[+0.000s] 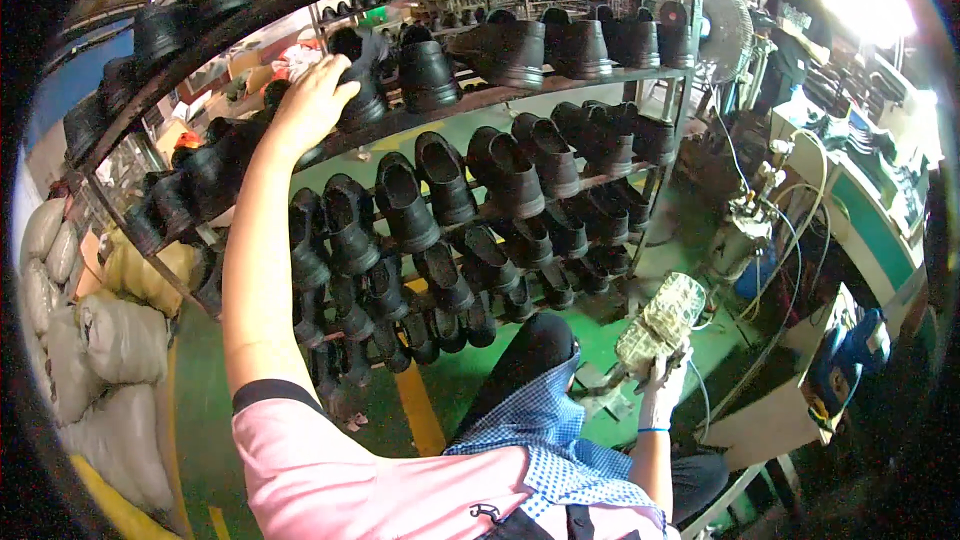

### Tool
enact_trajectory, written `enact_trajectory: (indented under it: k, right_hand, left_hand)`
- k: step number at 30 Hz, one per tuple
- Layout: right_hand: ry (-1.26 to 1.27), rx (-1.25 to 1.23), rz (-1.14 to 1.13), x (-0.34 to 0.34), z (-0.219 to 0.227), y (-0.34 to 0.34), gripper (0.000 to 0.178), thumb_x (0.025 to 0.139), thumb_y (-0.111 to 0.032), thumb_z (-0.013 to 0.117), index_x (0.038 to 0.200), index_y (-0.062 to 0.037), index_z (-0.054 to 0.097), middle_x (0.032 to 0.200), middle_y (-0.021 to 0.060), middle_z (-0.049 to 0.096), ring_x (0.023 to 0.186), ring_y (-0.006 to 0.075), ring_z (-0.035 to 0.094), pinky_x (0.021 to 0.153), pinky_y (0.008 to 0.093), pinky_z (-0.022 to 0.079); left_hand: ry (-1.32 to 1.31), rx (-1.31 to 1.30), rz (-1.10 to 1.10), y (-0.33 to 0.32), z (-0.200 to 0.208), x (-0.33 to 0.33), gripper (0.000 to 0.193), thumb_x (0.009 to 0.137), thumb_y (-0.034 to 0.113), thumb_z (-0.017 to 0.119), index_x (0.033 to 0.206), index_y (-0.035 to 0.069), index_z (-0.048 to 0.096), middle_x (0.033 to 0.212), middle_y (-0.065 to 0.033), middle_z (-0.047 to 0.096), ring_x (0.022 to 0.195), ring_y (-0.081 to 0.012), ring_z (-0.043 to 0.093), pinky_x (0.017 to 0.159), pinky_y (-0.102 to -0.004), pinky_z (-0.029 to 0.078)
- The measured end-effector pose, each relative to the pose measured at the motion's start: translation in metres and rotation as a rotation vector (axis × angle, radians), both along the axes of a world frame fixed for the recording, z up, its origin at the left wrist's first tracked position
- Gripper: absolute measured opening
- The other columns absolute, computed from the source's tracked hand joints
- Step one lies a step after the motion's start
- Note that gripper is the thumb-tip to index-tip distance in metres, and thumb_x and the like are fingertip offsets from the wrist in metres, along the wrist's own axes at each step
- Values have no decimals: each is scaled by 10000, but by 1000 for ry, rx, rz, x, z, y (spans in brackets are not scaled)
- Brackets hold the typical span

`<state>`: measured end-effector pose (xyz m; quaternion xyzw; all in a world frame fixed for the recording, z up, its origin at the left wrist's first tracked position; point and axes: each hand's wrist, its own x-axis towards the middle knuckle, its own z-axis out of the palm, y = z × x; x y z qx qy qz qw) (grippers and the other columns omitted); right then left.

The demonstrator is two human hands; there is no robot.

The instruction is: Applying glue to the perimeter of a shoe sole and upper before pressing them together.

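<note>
My left hand [310, 103] reaches up to the second shelf of a metal rack [560, 85] and lies on a black shoe [362, 80] there, fingers over its top. My right hand [665, 387], in a white glove, is low at the right and holds a pale, netted, foot-shaped object [662, 320] upright. The rack's tilted shelves hold several rows of black shoes [505, 175], soles and openings facing me.
Stuffed pale sacks [110, 340] are piled at the left on the green floor [430, 400]. A workbench with machines and hoses [760, 230] stands to the right. Another person in dark clothes [795, 30] works at the back right beside a fan.
</note>
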<state>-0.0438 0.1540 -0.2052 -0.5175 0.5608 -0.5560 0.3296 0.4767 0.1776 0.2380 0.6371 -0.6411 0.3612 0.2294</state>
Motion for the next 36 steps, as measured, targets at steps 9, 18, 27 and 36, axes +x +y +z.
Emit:
enact_trajectory:
  k: [9, 18, 27, 36]
  right_hand:
    - [178, 55, -50, 0, 17, 7, 641, 988, -115, 573, 1567, -22, 317, 1531, 214, 455, 1372, 328, 490, 1148, 392, 374]
    - [212, 28, -80, -2, 11, 10, 631, 995, -136, 570, 1562, -14, 322, 1536, 223, 449, 1405, 348, 455, 1173, 407, 341]
    - [12, 198, -60, -8, -2, 6, 616, 1018, -209, 560, 1566, -35, 340, 1545, 221, 446, 1403, 350, 457, 1175, 407, 335]
    - [99, 18, 5, -13, -12, -1, 678, 1034, -249, 559, 1608, -46, 259, 1565, 183, 430, 1366, 262, 469, 1138, 369, 358]
  left_hand:
    - [-212, 53, -274, -59, -4, -98, 1099, 667, 238, 911, 1580, 122, 309, 1588, -171, 384, 1486, -330, 348, 1251, -522, 220]
    - [-198, 204, -152, -155, 6, -149, 1290, 589, 284, 956, 1619, 194, 184, 1523, -197, 442, 1439, -355, 413, 1261, -560, 191]
    - [-82, -17, 86, 15, -20, -77, 954, 709, 400, 888, 1501, 124, 435, 1438, -199, 536, 1420, -321, 443, 1220, -516, 281]
    - [258, 321, 269, 91, 32, 24, 639, 644, 244, 876, 1165, 48, 562, 1213, -156, 631, 1162, -262, 601, 978, -375, 461]
